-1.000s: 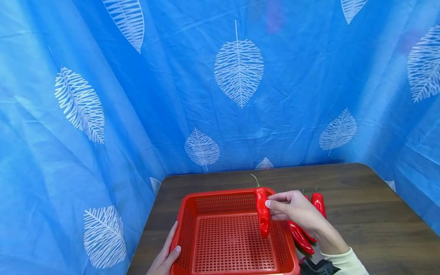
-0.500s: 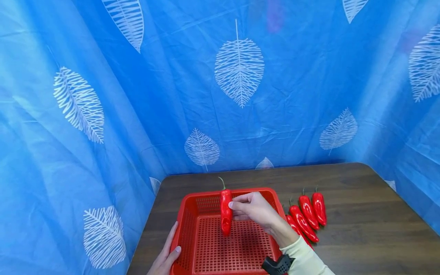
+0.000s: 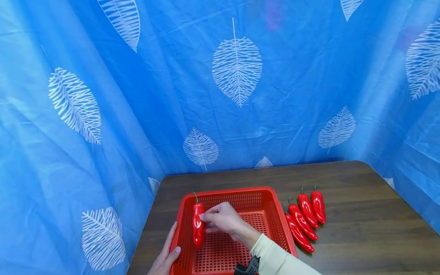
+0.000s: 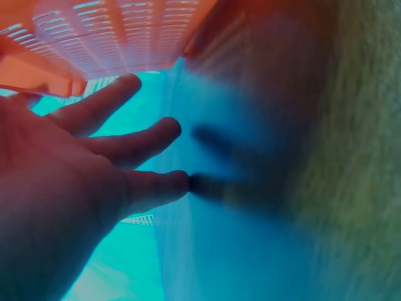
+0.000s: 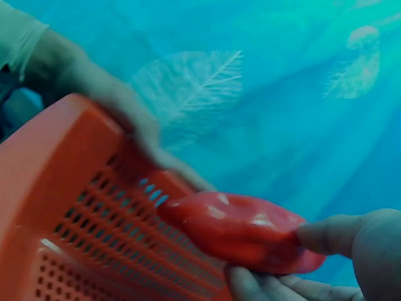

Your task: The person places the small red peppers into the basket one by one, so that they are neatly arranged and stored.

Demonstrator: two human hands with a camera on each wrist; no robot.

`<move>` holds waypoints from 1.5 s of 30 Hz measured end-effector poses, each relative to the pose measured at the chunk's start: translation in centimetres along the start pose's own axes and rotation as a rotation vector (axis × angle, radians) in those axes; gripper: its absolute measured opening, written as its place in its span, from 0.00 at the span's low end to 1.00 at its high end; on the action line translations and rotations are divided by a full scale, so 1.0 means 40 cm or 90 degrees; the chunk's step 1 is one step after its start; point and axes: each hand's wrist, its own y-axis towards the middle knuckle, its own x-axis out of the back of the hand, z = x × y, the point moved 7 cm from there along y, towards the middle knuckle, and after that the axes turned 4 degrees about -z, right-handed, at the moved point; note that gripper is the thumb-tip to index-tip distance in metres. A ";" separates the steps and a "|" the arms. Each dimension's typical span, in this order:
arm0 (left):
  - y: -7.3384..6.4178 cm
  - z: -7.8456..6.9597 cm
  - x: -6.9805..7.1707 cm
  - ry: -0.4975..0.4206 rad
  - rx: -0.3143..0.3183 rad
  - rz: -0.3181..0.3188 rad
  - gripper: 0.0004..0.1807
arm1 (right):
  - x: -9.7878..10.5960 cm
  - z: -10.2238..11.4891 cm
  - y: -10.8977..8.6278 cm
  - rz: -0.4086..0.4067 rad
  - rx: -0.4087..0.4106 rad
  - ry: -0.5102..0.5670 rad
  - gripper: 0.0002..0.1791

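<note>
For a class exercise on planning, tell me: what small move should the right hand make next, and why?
Probably lower the red pepper toward the floor of the basket: in the head view, the right hand pinches it within the basket's outline, near its left side, while the left hand rests against that side.

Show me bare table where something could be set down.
Widest: bare table right of the four loose peppers. A narrower strip runs between the basket's far rim and the curtain. Crowded: the basket's left side, where the right hand holds a fifth pepper, and between basket and loose peppers.
</note>
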 end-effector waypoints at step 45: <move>0.011 0.011 0.007 -0.019 0.014 -0.002 0.51 | -0.068 -0.157 0.012 0.037 -0.113 -0.101 0.06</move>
